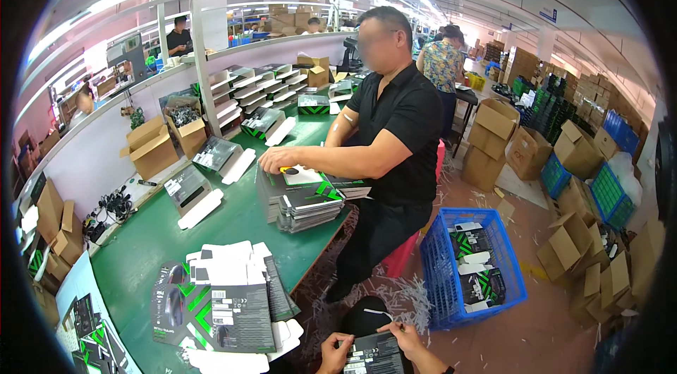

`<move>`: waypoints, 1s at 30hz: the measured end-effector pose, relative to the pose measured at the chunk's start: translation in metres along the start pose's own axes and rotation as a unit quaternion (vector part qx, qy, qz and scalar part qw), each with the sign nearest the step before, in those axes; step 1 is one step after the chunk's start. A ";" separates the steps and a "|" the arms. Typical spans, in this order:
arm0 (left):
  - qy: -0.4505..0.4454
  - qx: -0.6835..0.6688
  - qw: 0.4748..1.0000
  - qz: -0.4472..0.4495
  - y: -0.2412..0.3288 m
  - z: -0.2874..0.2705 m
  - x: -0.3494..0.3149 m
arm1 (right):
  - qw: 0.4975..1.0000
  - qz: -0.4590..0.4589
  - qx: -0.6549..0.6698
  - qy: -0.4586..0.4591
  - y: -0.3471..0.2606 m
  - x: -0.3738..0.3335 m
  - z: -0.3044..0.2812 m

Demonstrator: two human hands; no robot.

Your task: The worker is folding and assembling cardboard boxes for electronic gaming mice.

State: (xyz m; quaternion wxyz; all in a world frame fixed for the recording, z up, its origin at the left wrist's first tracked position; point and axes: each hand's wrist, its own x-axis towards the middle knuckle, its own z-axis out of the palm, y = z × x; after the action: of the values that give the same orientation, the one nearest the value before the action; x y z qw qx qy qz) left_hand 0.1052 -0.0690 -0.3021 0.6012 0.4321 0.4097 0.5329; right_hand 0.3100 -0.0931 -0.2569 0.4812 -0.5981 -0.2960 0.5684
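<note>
At the lower edge, a black printed carton (374, 355) with white text blocks is in front of me. My left hand (336, 354) is closed on its left edge, thumb on top. At the far right corner of the carton is my right hand (409, 338), its fingers pinched together. A thin white strip (378, 312) juts up and left from those fingers. On the green table to my left lies a pile of flat black-and-green cartons (233, 303) with white flaps. The lower part of the carton in my hands is cut off by the picture's edge.
Across the table corner, a person in black (395, 106) holds a yellow-handled tool (289, 171) over stacked cartons (307, 208). A blue crate (437, 282) with cartons stands on the floor to my right, near scattered white strips (402, 294). Brown boxes (566, 240) line the far right.
</note>
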 end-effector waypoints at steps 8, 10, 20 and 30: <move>0.004 0.003 1.000 0.000 0.006 0.005 0.000 | 0.991 -0.101 -0.083 0.001 0.006 -0.006 -0.004; 0.009 -0.009 1.000 -0.005 0.006 0.006 -0.001 | 0.989 -0.115 -0.093 -0.002 0.009 -0.008 -0.006; -0.012 -0.003 0.998 -0.061 0.003 0.008 -0.003 | 0.992 -0.086 -0.080 0.037 0.024 -0.019 -0.015; -0.010 0.002 0.999 -0.040 0.027 0.015 0.003 | 0.979 -0.054 -0.185 0.058 0.007 -0.015 -0.004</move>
State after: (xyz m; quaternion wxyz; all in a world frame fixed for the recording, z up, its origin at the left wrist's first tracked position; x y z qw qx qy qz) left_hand 0.1124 -0.0653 -0.2723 0.6250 0.4220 0.4217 0.5034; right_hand 0.3100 -0.1101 -0.2574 0.4086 -0.6920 -0.3999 0.4408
